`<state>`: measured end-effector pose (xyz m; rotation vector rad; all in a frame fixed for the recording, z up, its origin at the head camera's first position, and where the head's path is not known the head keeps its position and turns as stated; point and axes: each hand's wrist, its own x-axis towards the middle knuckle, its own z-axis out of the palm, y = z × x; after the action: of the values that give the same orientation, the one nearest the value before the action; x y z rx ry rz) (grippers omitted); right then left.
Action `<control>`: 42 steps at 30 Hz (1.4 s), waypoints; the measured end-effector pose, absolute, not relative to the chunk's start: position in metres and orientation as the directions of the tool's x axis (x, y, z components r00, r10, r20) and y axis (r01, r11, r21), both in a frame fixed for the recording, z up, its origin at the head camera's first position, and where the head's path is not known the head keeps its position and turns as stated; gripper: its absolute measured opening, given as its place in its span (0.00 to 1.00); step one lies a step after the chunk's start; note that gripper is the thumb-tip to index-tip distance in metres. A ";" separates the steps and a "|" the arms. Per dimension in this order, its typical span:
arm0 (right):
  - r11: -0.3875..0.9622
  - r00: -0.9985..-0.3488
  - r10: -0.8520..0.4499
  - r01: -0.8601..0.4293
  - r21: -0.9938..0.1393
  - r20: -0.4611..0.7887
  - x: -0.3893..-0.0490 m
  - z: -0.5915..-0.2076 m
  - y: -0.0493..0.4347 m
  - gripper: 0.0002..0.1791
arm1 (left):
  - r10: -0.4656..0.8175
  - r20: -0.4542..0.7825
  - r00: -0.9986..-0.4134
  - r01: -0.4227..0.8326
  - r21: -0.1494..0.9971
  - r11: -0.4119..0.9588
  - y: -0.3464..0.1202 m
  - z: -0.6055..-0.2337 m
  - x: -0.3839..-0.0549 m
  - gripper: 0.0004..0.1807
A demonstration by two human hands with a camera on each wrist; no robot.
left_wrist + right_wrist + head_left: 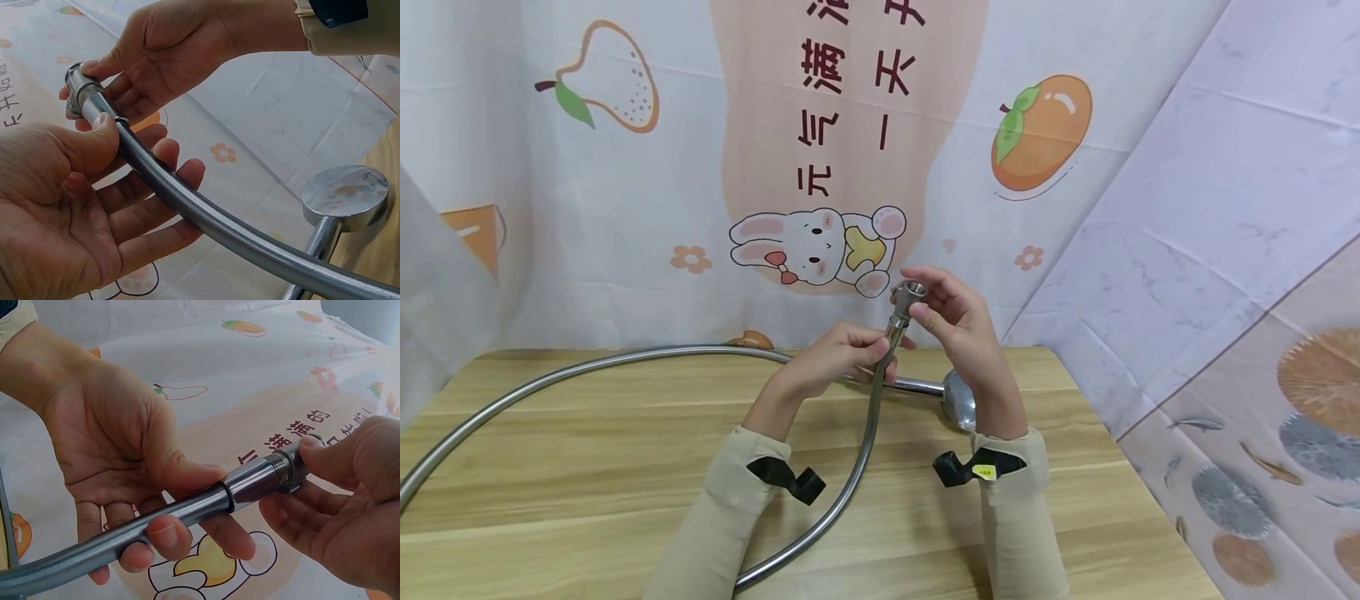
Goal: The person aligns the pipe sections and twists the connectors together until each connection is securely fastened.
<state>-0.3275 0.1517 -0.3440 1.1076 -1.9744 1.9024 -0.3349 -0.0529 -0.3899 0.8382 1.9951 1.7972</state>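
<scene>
The metal fitting (910, 293) sits at the upper end of the flexible hose (867, 437), raised above the wood-grain table (625, 475), between the two hands. Critical relation: the fitting, the chrome sleeve (255, 480) and the hose end share one long axis, which rises away from the person and leans slightly right in the head view. The right hand (961, 321) is nearer the fitting; thumb and fingers pinch it from the right. The left hand (842, 357) is lower on the axis; thumb and fingers grip the sleeve and the hose just below it. A ridged, thread-like band shows between sleeve and fitting, so coaxial alignment there appears to govern any rotation. The chrome shower head (957, 402) rests on the table, apart from the fitting. Markings: the hanging cloth (662, 183) carries sideways Chinese lettering, of which 元气满 and 一天 are legible; the yellow label (984, 472) on the right wrist strap (1003, 458) is too small to read. No brand is discernible on the fitting.
</scene>
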 end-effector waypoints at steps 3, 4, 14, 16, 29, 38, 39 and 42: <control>-0.088 -0.714 -0.369 -0.610 -0.787 0.595 -0.327 -0.344 0.151 0.19 | 0.622 0.139 -0.770 0.198 0.980 0.026 -0.053 -0.390 -0.335 0.21; -0.088 -0.717 -0.366 -0.608 -0.789 0.593 -0.327 -0.345 0.150 0.19 | 0.625 0.137 -0.769 0.195 0.981 0.024 -0.054 -0.391 -0.335 0.20; -0.082 -0.724 -0.354 -0.606 -0.791 0.592 -0.326 -0.344 0.149 0.19 | 0.670 0.127 -0.732 0.145 0.989 -0.029 -0.053 -0.392 -0.334 0.19; -0.081 -0.728 -0.351 -0.603 -0.793 0.589 -0.327 -0.345 0.148 0.19 | 0.677 0.123 -0.725 0.130 0.991 -0.041 -0.053 -0.391 -0.333 0.18; -0.072 -0.738 -0.335 -0.600 -0.797 0.586 -0.328 -0.346 0.147 0.19 | 0.680 0.127 -0.722 0.090 0.992 -0.091 -0.050 -0.393 -0.333 0.17; -0.061 -0.759 -0.319 -0.581 -0.811 0.568 -0.328 -0.348 0.148 0.18 | 0.681 0.126 -0.721 0.084 0.992 -0.095 -0.049 -0.394 -0.333 0.18; -0.063 -0.758 -0.319 -0.581 -0.811 0.568 -0.328 -0.347 0.148 0.18 | 0.680 0.125 -0.723 0.084 0.992 -0.093 -0.049 -0.394 -0.333 0.18; -0.068 -0.756 -0.324 -0.582 -0.811 0.569 -0.328 -0.347 0.147 0.18 | 0.677 0.123 -0.726 0.080 0.992 -0.095 -0.049 -0.395 -0.332 0.17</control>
<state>-0.3279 0.1467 -0.3469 0.9914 -1.9979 1.9201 -0.3324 -0.0488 -0.3947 0.8227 1.7574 1.8732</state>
